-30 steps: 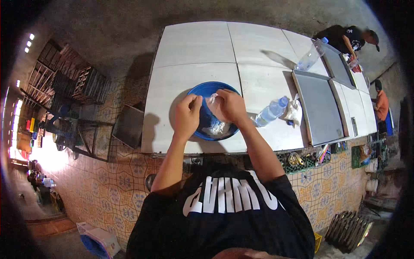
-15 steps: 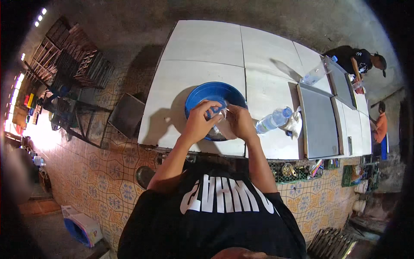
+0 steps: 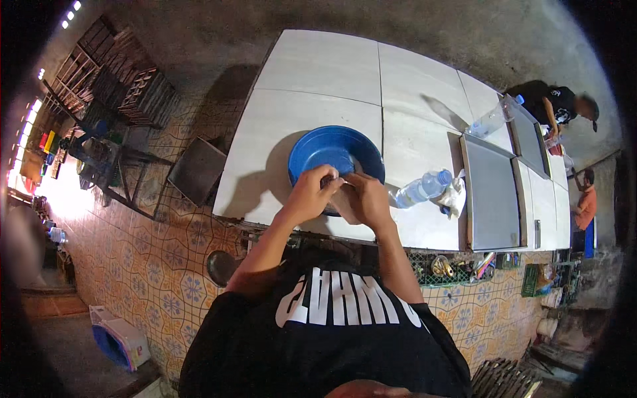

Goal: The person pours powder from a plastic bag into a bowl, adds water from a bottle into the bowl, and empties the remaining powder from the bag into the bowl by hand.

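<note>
Both my hands meet over the near part of a round blue basin (image 3: 324, 147) on the white tiled table (image 3: 325, 63). My left hand (image 3: 309, 196) is closed, thumb and fingers pinched together. Against it my right hand (image 3: 369, 200) is closed too, its fingertips bent inward. A small pale bit shows between the fingertips, too small to name. The hands hide the near side of the basin and whatever lies there. To the right of my right hand, a clear plastic bottle with a blue cap (image 3: 419, 190) lies tilted next to a crumpled white cloth (image 3: 454, 199).
Further right lie a shallow metal tray (image 3: 492, 198) and a second tray (image 3: 529, 140), near another capped clear bottle (image 3: 488, 125). One person in black (image 3: 561, 105) bends at the far end; another wears orange (image 3: 586, 207). A green crate (image 3: 443, 270) sits below the table edge.
My hands have drawn closer together and slightly nearer to me, fingertips now meeting. The blue and pale material seen between them earlier is mostly out of sight. The whole view has shifted slightly.
</note>
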`<state>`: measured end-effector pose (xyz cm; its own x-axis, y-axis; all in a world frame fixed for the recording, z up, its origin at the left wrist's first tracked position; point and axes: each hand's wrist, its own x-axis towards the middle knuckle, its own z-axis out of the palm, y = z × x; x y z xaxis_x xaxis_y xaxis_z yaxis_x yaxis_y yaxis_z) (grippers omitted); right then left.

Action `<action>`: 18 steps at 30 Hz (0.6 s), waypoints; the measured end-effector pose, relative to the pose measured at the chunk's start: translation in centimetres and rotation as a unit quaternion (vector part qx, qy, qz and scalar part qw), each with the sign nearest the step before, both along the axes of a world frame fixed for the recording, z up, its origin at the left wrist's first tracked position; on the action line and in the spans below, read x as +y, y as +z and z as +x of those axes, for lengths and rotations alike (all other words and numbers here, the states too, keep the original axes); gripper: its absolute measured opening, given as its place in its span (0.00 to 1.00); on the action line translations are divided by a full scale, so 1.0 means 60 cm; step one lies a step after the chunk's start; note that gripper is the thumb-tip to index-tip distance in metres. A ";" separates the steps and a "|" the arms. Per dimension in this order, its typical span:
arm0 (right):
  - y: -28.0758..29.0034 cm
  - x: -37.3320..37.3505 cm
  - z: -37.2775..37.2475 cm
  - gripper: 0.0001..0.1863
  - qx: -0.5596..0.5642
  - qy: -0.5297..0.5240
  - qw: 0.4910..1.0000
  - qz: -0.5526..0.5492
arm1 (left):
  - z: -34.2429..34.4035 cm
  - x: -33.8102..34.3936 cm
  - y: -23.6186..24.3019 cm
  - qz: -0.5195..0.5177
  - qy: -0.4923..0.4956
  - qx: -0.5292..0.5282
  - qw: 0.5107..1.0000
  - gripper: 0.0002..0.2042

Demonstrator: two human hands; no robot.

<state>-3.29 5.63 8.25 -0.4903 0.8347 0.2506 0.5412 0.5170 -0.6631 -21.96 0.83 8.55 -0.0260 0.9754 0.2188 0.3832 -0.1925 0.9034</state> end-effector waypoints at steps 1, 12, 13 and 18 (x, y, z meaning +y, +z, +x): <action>0.001 -0.001 0.000 0.10 0.000 0.001 1.000 0.001 | 0.001 -0.001 0.003 0.001 0.001 0.000 1.000 0.10; -0.001 0.025 -0.005 0.14 -0.105 -0.107 0.988 0.029 | 0.023 -0.036 0.049 0.101 0.070 -0.009 0.992 0.10; -0.013 0.041 0.012 0.18 -0.059 -0.122 0.990 0.029 | 0.015 -0.036 0.072 0.101 0.064 -0.006 0.993 0.10; 0.009 0.066 0.065 0.10 0.041 -0.127 0.989 -0.063 | -0.052 -0.029 0.087 0.048 0.141 -0.006 0.989 0.08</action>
<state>0.61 9.60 8.78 -0.2427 0.9556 0.1668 0.5847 0.2813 -0.7609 -25.07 -0.90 13.78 -0.2960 0.9040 0.3086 0.4239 -0.1652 0.8905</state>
